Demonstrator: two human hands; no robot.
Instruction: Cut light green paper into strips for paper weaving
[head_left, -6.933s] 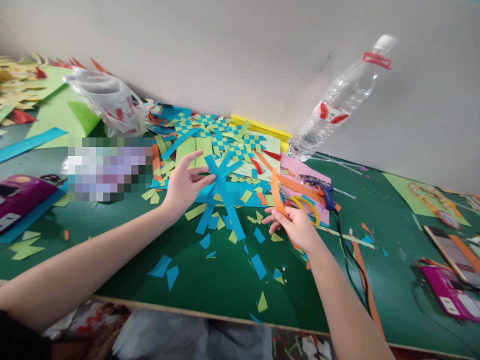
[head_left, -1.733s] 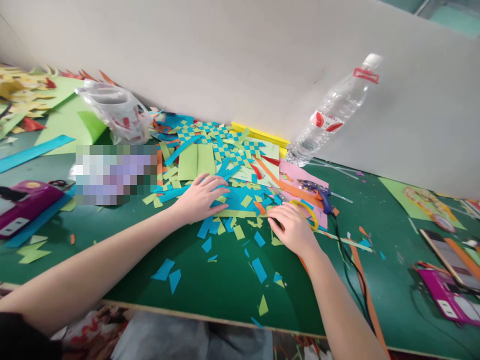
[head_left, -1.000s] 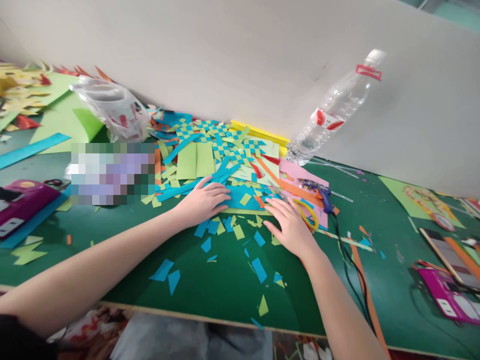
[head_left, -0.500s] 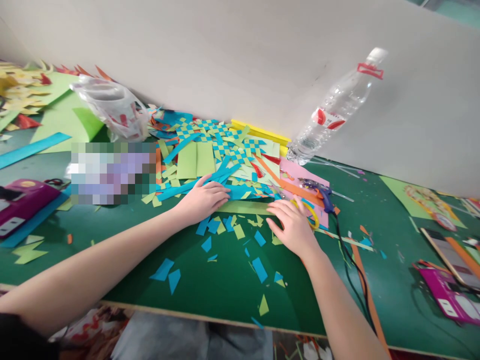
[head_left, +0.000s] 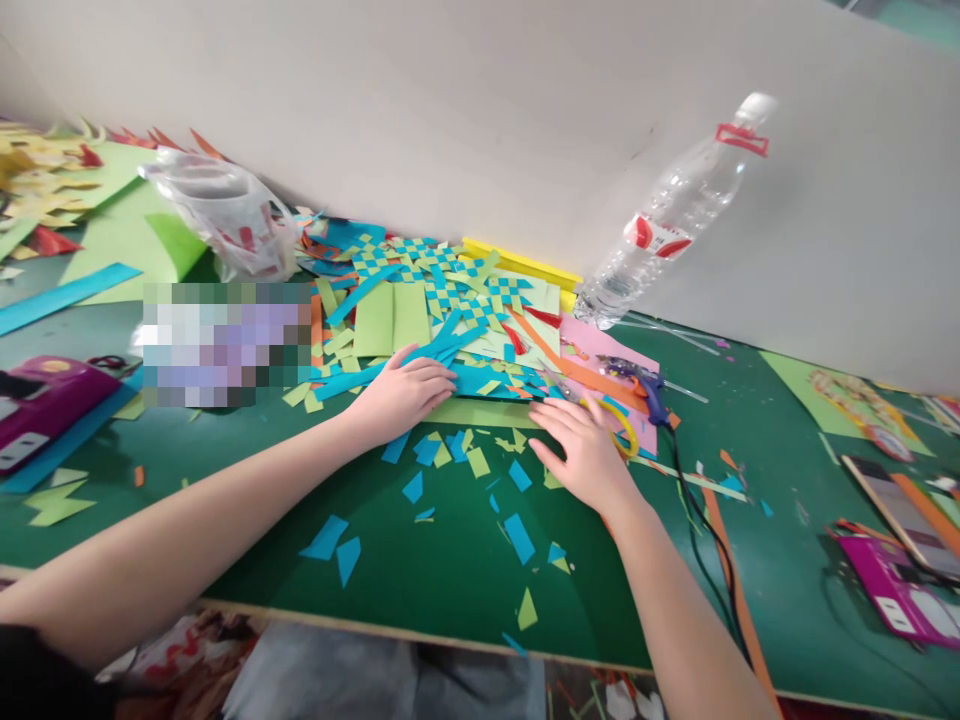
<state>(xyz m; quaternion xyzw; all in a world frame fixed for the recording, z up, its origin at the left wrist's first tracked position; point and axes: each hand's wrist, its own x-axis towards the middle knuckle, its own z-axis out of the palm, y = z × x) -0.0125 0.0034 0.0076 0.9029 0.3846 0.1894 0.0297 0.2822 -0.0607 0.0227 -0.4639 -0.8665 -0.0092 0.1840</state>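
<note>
My left hand [head_left: 405, 395] lies palm down with its fingers stretched over the left part of a light-green paper strip [head_left: 491, 414] and some blue paper strips [head_left: 360, 380]. Over the strip's right end, my right hand [head_left: 581, 445] rests with fingers spread and thumb apart. The strip runs flat between both hands, its ends hidden under them. Behind it lies a wider blue paper piece [head_left: 487, 381]. Scissors with a yellow handle [head_left: 628, 432] lie partly hidden behind my right hand. Blue and green paper scraps [head_left: 519, 538] are scattered in front.
Woven blue-and-green paper [head_left: 420, 262] lies near the wall. A glue gun [head_left: 651, 395] with a black cord rests on pink paper. A plastic bottle [head_left: 679, 215] leans against the wall. Farther left are a bagged cup [head_left: 232, 215] and a purple device [head_left: 56, 400].
Both hands have shifted slightly left, and the green strip between them has moved a little with them. Everything else stays in place.
</note>
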